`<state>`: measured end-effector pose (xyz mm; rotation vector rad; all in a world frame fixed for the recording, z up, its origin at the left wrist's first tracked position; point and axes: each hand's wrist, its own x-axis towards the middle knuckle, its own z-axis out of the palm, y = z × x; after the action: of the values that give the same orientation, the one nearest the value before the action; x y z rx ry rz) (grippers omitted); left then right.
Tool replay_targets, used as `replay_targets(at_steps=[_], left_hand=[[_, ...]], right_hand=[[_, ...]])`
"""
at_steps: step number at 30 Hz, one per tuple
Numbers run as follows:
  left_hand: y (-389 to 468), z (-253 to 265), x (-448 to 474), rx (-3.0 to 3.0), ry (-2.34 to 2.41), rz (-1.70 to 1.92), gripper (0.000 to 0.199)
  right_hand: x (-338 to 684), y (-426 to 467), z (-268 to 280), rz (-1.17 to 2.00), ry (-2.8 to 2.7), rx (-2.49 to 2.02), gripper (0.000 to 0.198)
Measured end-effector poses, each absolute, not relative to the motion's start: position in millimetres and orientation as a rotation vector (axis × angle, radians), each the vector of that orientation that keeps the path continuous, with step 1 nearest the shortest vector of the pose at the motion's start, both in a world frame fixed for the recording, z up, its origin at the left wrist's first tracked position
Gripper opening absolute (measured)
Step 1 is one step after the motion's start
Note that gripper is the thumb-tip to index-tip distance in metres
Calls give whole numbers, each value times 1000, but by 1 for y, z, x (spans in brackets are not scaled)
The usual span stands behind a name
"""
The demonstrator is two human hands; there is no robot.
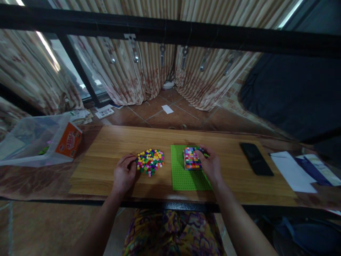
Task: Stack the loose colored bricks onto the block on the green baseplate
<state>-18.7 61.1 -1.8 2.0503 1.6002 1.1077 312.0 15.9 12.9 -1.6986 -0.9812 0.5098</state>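
Observation:
A loose pile of small multicoloured toy bricks [151,160] lies on the wooden board. At its left edge is my left hand [124,173], fingers curled in and the tips close together beside the bricks; whatever they may hold is too small to make out. On a green studded baseplate [178,181] sits a rectangular block of stacked toy bricks [191,158], its top a patchwork of many colours. My right hand [211,165] is closed at the block's right side, with the thumb over the top and fingers at the far right corner. That hand hides the block's right end.
A clear plastic bin [34,156] with an orange label [69,140] stands at the left. A black phone [256,159] lies right of the baseplate, with white paper [291,172] beyond it. A dark metal bar [170,30] crosses above the far side, with hooks hanging below.

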Motion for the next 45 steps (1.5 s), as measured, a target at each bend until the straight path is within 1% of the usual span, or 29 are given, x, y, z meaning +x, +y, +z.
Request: replay_targets(at_steps=[11,15,17,21,25,28,34,45], left_hand=[[61,-1,-18,2041,1588,1126,20],[60,-2,-17,2023,1590,1156,20],[60,-2,-16,2011,1596,1162,20],[58,-1,-15,1992,1605,1160,19],[57,-1,-15,1990,1596,1168,19],[57,-2,-15,1978,1601,1169,19],[57,-4,-15,1994,1585,1173,20],[56,-4,-15,2001,1576,1185,20]], right_hand=[[313,15,10,569,-970,-1652,43],[313,7,19,496,-911,-1625,43],[311,0,26,411,-914,-1633,42],[289,-14,43,195,-1110,-1625,28],[247,-24,47,294,-1496,-1512,19],[217,-24,37,366,-1708,-1485,19],[183,-8,20,360,-1947,-1472,20],[170,5,8,316,-2036,-1495,19]])
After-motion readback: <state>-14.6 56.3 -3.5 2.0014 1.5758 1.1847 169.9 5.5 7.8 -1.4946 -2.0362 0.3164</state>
